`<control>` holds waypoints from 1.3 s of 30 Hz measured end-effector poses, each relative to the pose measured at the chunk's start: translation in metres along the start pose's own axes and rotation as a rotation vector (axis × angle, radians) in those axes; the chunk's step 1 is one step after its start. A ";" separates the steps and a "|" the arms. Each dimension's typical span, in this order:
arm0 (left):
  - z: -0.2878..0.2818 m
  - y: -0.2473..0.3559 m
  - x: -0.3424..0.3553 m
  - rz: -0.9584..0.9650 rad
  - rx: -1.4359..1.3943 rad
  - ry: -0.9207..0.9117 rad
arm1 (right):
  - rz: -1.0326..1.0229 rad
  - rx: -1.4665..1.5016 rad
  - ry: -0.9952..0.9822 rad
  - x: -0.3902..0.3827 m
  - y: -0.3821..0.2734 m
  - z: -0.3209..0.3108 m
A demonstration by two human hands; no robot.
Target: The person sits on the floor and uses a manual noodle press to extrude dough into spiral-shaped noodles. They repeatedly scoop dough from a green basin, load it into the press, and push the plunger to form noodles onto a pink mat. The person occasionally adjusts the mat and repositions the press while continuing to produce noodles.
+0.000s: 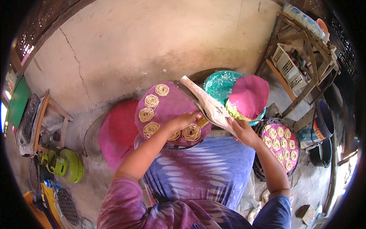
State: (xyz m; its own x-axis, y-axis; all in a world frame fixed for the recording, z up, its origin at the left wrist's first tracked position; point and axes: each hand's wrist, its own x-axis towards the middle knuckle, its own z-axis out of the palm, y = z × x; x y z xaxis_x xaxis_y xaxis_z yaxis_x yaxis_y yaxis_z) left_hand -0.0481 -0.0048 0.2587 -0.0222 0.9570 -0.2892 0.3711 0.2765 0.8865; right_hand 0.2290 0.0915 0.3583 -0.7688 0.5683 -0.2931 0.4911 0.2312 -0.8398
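I find both hands at work above a round pink tray [179, 103]. The left hand [186, 120] has its grip closed on a short yellow handle [203, 121], just beyond the tray's right-hand coils. The right hand [244, 130] has its grip closed on the lower end of a pale board [210, 105], with the thumb on the upper face. The board slants from upper left to lower right, over the tray's right side. A dark strip [191, 96] runs along its left edge; I cannot tell whether it belongs to the board or to the handle. I count six coils [162, 90] of pale strands on the tray, set around its left and near edges; the left forearm partly covers one. The tray's near edge meets a blue patterned cloth [206, 164] over the lap. Left of the tray, a red disc [121, 116] overlaps a pink disc [108, 143]. Behind the right hand stands a teal basin [214, 82], smeared white inside, with a magenta sheet [249, 95] and some yellow-green material [235, 112] over its right side. Further right, a dark-rimmed pan [260, 169] bears more coils in rows. I note a green gas cylinder [72, 166] on the floor at far left.
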 end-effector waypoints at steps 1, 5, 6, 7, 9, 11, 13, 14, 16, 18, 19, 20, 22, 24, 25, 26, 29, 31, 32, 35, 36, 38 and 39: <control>0.000 0.000 -0.002 -0.063 0.087 0.013 | 0.012 0.007 0.016 0.001 0.004 0.000; 0.009 0.003 -0.025 0.010 0.058 0.143 | -0.031 0.158 0.082 -0.003 0.017 0.003; 0.015 0.004 -0.034 0.094 0.078 0.242 | -0.030 0.219 0.087 -0.005 0.021 0.004; 0.020 0.004 -0.043 0.205 0.094 0.336 | -0.030 0.279 0.091 -0.008 0.024 0.005; 0.026 0.006 -0.061 0.299 0.581 0.408 | -0.061 0.368 0.105 -0.015 0.032 0.009; 0.026 0.011 -0.080 0.343 0.950 0.453 | -0.051 0.445 0.131 -0.024 0.042 0.013; 0.019 0.020 -0.099 0.384 1.188 0.531 | -0.073 0.418 0.190 -0.035 0.052 0.016; 0.011 0.027 -0.110 0.345 1.211 0.595 | -0.063 0.423 0.211 -0.041 0.057 0.017; -0.002 0.043 -0.131 0.380 1.197 0.809 | -0.059 0.427 0.167 -0.054 0.062 0.016; 0.000 0.059 -0.152 0.429 0.846 0.827 | 0.000 0.397 0.116 -0.067 0.058 0.018; 0.006 0.062 -0.163 0.423 0.650 0.851 | -0.006 0.427 0.082 -0.075 0.053 0.023; 0.021 0.063 -0.174 0.370 0.453 0.700 | 0.017 0.386 0.054 -0.079 0.045 0.029; 0.065 0.054 -0.186 0.334 0.317 0.522 | -0.097 0.202 -0.082 -0.090 0.028 0.047; 0.094 0.038 -0.181 0.329 0.328 0.131 | -0.184 -0.046 -0.299 -0.096 0.016 0.067; 0.103 0.030 -0.180 0.505 0.324 0.017 | -0.334 -0.197 -0.172 -0.098 0.013 0.079; 0.112 0.025 -0.179 0.527 0.233 -0.058 | -0.520 -0.365 -0.061 -0.098 0.014 0.088; 0.131 0.026 -0.183 0.384 -0.029 -0.061 | -0.573 -0.331 -0.036 -0.073 0.028 0.090; 0.138 0.034 -0.193 0.291 -0.203 -0.044 | -0.718 -0.177 -0.106 -0.042 0.031 0.085; 0.136 0.037 -0.196 0.216 -0.399 -0.129 | -0.716 -0.115 -0.163 -0.029 0.026 0.085; 0.123 0.043 -0.198 0.089 -0.465 -0.347 | -0.867 0.026 -0.167 -0.010 -0.018 0.087; 0.114 0.042 -0.189 0.112 -0.418 -0.371 | -1.123 -0.083 0.011 -0.009 -0.042 0.087; 0.095 0.044 -0.170 0.283 -0.405 -0.428 | -1.484 -0.133 -0.060 -0.026 -0.087 0.079; 0.086 0.046 -0.163 0.330 -0.383 -0.448 | -1.464 -0.204 -0.489 -0.036 -0.108 0.084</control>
State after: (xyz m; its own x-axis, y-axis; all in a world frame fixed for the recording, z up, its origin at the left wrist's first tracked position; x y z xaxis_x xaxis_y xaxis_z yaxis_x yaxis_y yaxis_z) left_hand 0.0525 -0.1558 0.3161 0.4539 0.8906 -0.0297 -0.0649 0.0663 0.9957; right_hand 0.1692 -0.0195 0.4211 -0.6436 -0.5344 0.5479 -0.7653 0.4565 -0.4538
